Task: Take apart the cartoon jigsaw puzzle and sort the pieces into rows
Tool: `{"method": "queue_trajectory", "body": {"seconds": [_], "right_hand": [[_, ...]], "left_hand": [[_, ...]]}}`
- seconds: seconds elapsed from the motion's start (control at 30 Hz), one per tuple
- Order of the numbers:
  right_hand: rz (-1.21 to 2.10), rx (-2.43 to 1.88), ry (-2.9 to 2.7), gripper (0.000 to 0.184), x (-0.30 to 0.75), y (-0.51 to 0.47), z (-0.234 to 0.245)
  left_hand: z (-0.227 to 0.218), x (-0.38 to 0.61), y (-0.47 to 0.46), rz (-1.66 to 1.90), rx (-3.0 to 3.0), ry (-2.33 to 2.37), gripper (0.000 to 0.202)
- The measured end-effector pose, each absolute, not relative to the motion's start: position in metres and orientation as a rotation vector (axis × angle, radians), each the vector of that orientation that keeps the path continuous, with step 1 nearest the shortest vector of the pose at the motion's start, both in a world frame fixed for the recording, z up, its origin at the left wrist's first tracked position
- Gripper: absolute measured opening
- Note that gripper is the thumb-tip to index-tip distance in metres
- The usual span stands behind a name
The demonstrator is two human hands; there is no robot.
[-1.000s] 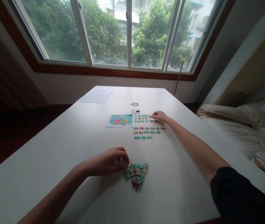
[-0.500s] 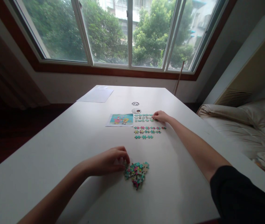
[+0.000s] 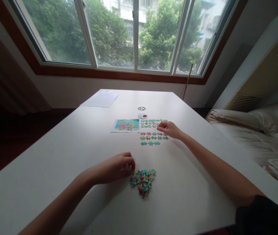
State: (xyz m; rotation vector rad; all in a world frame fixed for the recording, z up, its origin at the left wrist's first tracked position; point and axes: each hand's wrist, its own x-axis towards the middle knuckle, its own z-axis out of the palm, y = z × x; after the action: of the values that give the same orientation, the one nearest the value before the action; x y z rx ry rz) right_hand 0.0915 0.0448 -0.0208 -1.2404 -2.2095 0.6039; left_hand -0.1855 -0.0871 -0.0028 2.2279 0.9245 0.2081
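One white table (image 3: pixel 87 133) fills the middle of the view, and two bare forearms reach over it, the right one farther out. The left hand (image 3: pixel 115 165) is low, back up, its fingers curled toward the thumb at the left edge of the puzzle heap; whether it grips a piece I cannot tell. The right hand (image 3: pixel 170 129) hovers palm down over the right part of the rows, thumb and fingertips nearly together; any piece between them is too small to make out. One pale sheet (image 3: pixel 100 100) lies at the far left corner. One printed picture (image 3: pixel 126 125) lies just left of six puzzle rows (image 3: pixel 150 138), three far and three near. One puzzle heap (image 3: pixel 143 182) sits nearest the person. Two round patches (image 3: pixel 142 116) lie beyond the rows.
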Motion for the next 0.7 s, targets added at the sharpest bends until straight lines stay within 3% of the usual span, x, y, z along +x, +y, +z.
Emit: {"method": "queue_trajectory", "body": {"seconds": [0.3, 0.7], "right_hand": [[0.767, -0.945, -2.335, 0.017, 0.063, -0.055, -0.017], [0.507, -0.930, -2.403, 0.013, 0.050, -0.078, -0.024]], "left_hand": [[-0.013, -0.185, -0.082, 0.327, 2.236, 1.042, 0.005], [-0.022, -0.158, -0.080, 0.883, 1.482, 1.106, 0.022]]}}
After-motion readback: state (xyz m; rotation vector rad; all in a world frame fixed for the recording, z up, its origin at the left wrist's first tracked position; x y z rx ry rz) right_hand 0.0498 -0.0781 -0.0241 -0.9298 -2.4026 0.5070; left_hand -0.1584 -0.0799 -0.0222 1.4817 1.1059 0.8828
